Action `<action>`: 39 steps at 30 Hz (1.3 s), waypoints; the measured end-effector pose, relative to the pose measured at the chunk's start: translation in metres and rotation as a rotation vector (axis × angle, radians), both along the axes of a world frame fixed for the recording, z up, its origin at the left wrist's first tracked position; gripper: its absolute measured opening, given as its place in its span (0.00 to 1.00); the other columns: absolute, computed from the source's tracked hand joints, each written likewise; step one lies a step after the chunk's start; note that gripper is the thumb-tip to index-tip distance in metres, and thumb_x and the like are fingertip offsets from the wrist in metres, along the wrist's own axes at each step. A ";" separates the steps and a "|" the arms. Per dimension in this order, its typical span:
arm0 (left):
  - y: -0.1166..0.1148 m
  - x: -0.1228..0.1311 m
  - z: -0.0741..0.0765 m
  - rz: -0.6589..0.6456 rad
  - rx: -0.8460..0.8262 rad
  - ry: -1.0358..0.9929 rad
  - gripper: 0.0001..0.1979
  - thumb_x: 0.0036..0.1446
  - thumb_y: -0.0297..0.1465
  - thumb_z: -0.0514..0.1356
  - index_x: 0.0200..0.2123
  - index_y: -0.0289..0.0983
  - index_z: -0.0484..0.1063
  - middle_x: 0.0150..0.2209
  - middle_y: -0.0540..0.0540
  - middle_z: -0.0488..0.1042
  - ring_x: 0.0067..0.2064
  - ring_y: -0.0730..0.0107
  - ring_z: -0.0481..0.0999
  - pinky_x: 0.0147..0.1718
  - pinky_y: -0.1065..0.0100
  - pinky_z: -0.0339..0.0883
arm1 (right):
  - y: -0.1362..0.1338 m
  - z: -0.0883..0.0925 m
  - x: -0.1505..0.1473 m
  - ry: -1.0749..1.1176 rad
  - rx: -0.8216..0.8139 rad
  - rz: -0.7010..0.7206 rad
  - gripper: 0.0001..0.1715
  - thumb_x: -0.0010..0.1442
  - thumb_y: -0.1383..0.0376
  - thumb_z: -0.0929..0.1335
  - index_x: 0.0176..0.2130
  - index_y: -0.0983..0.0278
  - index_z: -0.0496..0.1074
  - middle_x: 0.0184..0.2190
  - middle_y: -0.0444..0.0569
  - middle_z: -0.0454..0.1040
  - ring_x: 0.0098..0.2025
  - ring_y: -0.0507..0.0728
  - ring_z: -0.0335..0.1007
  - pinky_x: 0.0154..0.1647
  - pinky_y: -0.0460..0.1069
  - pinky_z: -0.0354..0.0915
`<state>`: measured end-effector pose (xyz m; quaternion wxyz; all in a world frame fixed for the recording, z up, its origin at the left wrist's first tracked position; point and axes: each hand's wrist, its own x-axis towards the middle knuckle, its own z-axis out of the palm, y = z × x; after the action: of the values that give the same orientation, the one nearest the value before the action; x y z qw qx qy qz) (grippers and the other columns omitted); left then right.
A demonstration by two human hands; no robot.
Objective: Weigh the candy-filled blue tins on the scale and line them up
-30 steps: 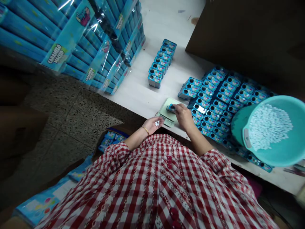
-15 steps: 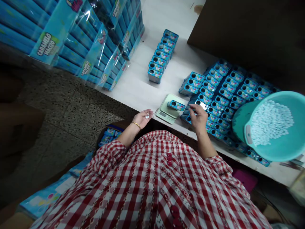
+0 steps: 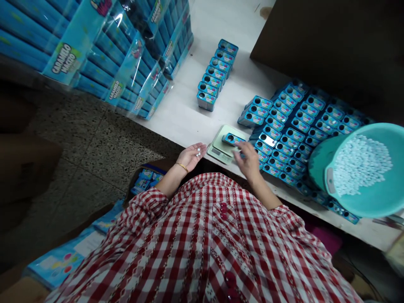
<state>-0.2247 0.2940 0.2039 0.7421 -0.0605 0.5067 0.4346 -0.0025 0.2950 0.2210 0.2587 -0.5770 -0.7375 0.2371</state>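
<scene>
My left hand (image 3: 191,156) lies palm up at the table's front edge, fingers stretched out, holding a few small white candies (image 3: 198,151) on its palm. Beside it is a pale green kitchen scale (image 3: 221,145), its display facing me. On its plate rests a small blue box (image 3: 232,138) with a round dark hole in its top. My right hand (image 3: 248,160) is over the scale's right front side, thumb and fingers closed in a pinch on what looks like a white candy (image 3: 236,150), somewhat blurred. Its fingers hide part of the box and scale.
Rows of similar blue boxes (image 3: 285,145) stand close on the right. A turquoise bucket (image 3: 322,168) of white candies stands among them. Another line of boxes (image 3: 211,80) is farther back. Wrapped display packs (image 3: 116,80) pile up at left; a brown panel (image 3: 315,42) stands behind.
My right hand has moved left, from the rows of boxes to over the scale, and its pinch now covers part of the box. My left hand has shifted slightly right.
</scene>
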 end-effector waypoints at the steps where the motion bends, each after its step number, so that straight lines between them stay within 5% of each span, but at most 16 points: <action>1: -0.001 0.006 0.004 -0.018 -0.003 -0.033 0.12 0.48 0.14 0.53 0.33 0.30 0.72 0.34 0.41 0.76 0.39 0.70 0.75 0.45 0.69 0.66 | -0.006 0.003 -0.013 0.007 -0.027 0.091 0.17 0.61 0.60 0.62 0.48 0.61 0.69 0.43 0.54 0.71 0.46 0.59 0.66 0.48 0.56 0.66; 5: -0.004 0.031 0.020 -0.083 -0.091 -0.131 0.14 0.61 0.30 0.49 0.36 0.30 0.72 0.32 0.41 0.75 0.36 0.70 0.75 0.40 0.69 0.67 | -0.020 0.008 -0.053 -0.115 -0.078 0.380 0.20 0.63 0.64 0.59 0.53 0.64 0.66 0.46 0.56 0.70 0.47 0.60 0.64 0.48 0.56 0.65; 11: 0.009 0.052 0.045 -0.061 -0.062 -0.206 0.16 0.63 0.34 0.47 0.34 0.32 0.71 0.31 0.44 0.73 0.36 0.72 0.73 0.42 0.70 0.66 | -0.001 0.008 -0.041 -0.149 -0.097 0.418 0.17 0.63 0.67 0.59 0.49 0.65 0.69 0.43 0.56 0.71 0.44 0.58 0.66 0.43 0.53 0.67; 17: 0.039 0.075 0.067 0.004 0.031 -0.158 0.09 0.60 0.27 0.52 0.33 0.33 0.71 0.30 0.47 0.73 0.40 0.73 0.73 0.48 0.70 0.63 | 0.033 0.007 -0.019 0.142 -0.022 0.147 0.11 0.60 0.66 0.63 0.41 0.60 0.73 0.36 0.48 0.74 0.39 0.54 0.69 0.41 0.49 0.67; 21: 0.047 0.084 0.062 -0.014 0.028 -0.066 0.07 0.58 0.27 0.54 0.36 0.34 0.71 0.38 0.44 0.74 0.51 0.70 0.70 0.55 0.66 0.56 | 0.045 -0.002 -0.009 0.179 -0.045 -0.006 0.06 0.56 0.67 0.66 0.34 0.62 0.74 0.30 0.46 0.74 0.32 0.53 0.69 0.35 0.48 0.66; 28: 0.045 0.082 0.052 -0.085 0.070 0.024 0.09 0.54 0.30 0.59 0.39 0.34 0.73 0.50 0.40 0.71 0.59 0.63 0.63 0.58 0.62 0.51 | 0.048 -0.008 -0.007 0.091 -0.053 -0.045 0.10 0.57 0.67 0.63 0.35 0.62 0.75 0.32 0.50 0.75 0.36 0.55 0.70 0.39 0.50 0.65; 34: 0.050 0.045 0.048 0.007 0.098 0.114 0.10 0.55 0.33 0.58 0.39 0.35 0.72 0.51 0.40 0.71 0.56 0.63 0.66 0.56 0.63 0.55 | 0.039 0.010 0.027 0.182 0.052 -0.164 0.10 0.58 0.65 0.64 0.37 0.61 0.75 0.36 0.48 0.76 0.39 0.54 0.72 0.43 0.51 0.67; 39: 0.053 -0.002 0.037 0.169 0.045 0.229 0.12 0.55 0.34 0.57 0.41 0.36 0.71 0.50 0.41 0.72 0.55 0.65 0.67 0.54 0.65 0.58 | 0.021 0.038 0.109 0.048 0.208 -0.547 0.13 0.59 0.60 0.64 0.40 0.61 0.75 0.35 0.47 0.75 0.40 0.55 0.71 0.46 0.55 0.66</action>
<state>-0.2268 0.3472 0.2405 0.6415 -0.0362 0.5711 0.5108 0.1066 0.3157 0.2590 0.3879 -0.7191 -0.5687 0.0952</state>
